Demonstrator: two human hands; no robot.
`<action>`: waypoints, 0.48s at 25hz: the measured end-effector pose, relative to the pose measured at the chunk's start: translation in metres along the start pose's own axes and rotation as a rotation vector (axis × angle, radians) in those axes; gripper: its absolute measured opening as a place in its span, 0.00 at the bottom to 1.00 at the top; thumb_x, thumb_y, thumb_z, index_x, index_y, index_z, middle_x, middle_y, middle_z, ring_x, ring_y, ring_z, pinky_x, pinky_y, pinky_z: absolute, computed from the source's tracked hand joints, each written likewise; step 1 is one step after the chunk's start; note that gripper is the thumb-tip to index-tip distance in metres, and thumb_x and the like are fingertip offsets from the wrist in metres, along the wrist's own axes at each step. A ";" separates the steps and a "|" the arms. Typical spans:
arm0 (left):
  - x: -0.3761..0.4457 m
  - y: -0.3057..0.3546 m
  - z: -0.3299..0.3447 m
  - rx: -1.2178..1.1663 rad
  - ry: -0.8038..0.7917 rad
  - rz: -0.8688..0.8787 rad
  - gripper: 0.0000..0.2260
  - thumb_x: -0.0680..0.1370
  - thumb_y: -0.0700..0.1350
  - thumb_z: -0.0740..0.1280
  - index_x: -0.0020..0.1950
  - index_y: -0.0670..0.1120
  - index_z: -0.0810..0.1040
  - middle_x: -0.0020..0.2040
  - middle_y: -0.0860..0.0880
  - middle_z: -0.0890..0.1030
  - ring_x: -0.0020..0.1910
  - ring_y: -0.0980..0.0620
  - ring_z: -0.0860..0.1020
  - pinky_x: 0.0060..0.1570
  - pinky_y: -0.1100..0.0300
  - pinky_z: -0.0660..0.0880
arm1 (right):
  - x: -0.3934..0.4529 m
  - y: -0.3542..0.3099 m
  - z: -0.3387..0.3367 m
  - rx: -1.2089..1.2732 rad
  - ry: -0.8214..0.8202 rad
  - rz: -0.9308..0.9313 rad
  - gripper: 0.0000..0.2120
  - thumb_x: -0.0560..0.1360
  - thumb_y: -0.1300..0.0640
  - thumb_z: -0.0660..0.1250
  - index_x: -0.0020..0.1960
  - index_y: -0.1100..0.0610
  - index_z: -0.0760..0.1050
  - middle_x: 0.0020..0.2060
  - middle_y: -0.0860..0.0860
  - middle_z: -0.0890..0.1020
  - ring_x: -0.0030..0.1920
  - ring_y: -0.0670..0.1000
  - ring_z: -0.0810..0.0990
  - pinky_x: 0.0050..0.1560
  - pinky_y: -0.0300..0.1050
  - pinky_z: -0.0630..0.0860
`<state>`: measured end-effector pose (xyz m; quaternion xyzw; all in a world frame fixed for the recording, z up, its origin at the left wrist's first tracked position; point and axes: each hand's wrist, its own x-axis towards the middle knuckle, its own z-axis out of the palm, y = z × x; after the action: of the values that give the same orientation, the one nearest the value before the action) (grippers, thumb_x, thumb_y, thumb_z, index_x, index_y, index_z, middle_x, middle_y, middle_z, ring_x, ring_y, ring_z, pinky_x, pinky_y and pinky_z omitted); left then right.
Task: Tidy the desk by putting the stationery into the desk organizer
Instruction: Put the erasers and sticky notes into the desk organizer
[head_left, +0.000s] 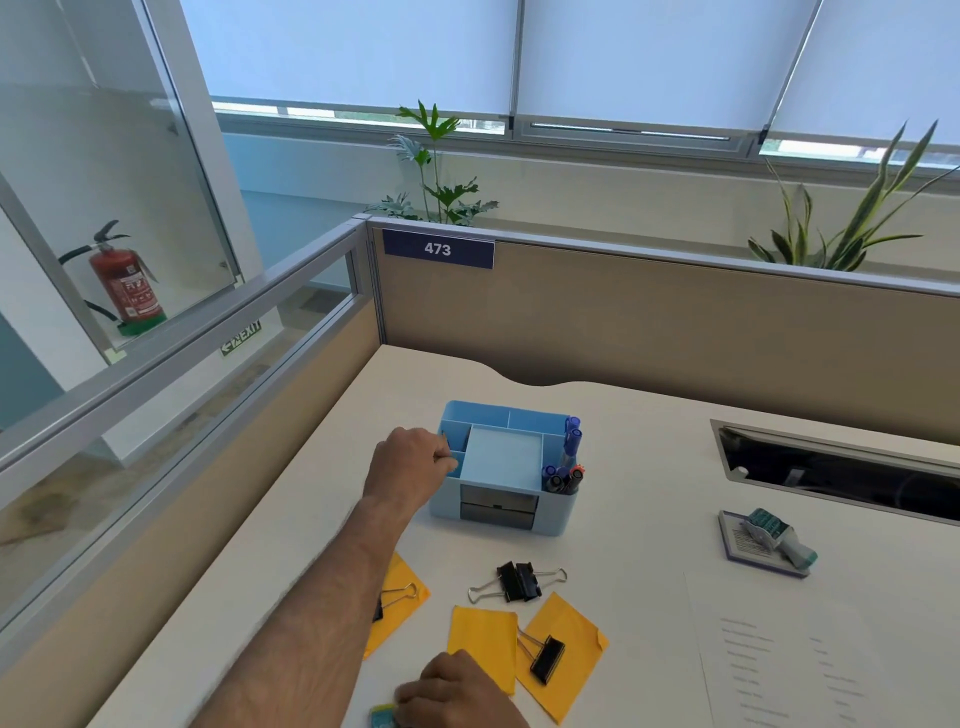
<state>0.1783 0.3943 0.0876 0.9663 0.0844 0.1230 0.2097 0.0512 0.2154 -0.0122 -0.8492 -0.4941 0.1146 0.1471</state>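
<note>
Reaching my left hand (410, 460) to the blue desk organizer's (501, 499) left compartment at frame centre, fingers pinched, contents hidden; right hand (457, 691), bottom edge, rests curled beside yellow notes (485, 647).

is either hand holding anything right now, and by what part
Left hand pinches something small and dark over the organizer's left compartments; too hidden to identify. Right hand rests by a small blue-yellow item; hold unclear.

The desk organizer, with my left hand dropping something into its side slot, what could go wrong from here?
1. The left hand presses at the desk organizer from its left edge; a push could slide it or tip it.
2. The forearm hangs over a binder clip on a yellow envelope; pulling back low could drag both.
3. What the fingers pinch is hidden, so it may miss the narrow slot.
</note>
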 end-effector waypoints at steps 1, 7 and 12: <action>0.000 -0.001 0.001 0.005 -0.023 0.003 0.10 0.76 0.51 0.71 0.54 0.48 0.85 0.51 0.46 0.84 0.48 0.49 0.79 0.46 0.52 0.80 | 0.001 -0.003 0.002 -0.004 0.072 -0.053 0.18 0.77 0.36 0.56 0.52 0.42 0.81 0.51 0.42 0.82 0.55 0.46 0.73 0.52 0.32 0.63; -0.016 0.000 0.001 -0.161 0.014 0.055 0.10 0.75 0.54 0.71 0.55 0.52 0.83 0.53 0.53 0.81 0.49 0.55 0.76 0.44 0.57 0.77 | -0.009 0.009 -0.008 0.309 0.604 0.052 0.05 0.72 0.54 0.71 0.45 0.46 0.78 0.45 0.41 0.84 0.42 0.46 0.77 0.40 0.45 0.79; -0.035 0.011 -0.015 -0.568 -0.402 0.111 0.07 0.71 0.58 0.74 0.47 0.60 0.84 0.44 0.60 0.85 0.45 0.59 0.82 0.42 0.63 0.79 | -0.007 0.036 -0.066 0.443 0.956 0.291 0.11 0.66 0.60 0.77 0.43 0.47 0.81 0.40 0.36 0.81 0.38 0.42 0.78 0.36 0.35 0.75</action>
<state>0.1420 0.3829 0.0985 0.8773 -0.0487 -0.0400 0.4758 0.0991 0.1839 0.0365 -0.8150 -0.2134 -0.1638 0.5132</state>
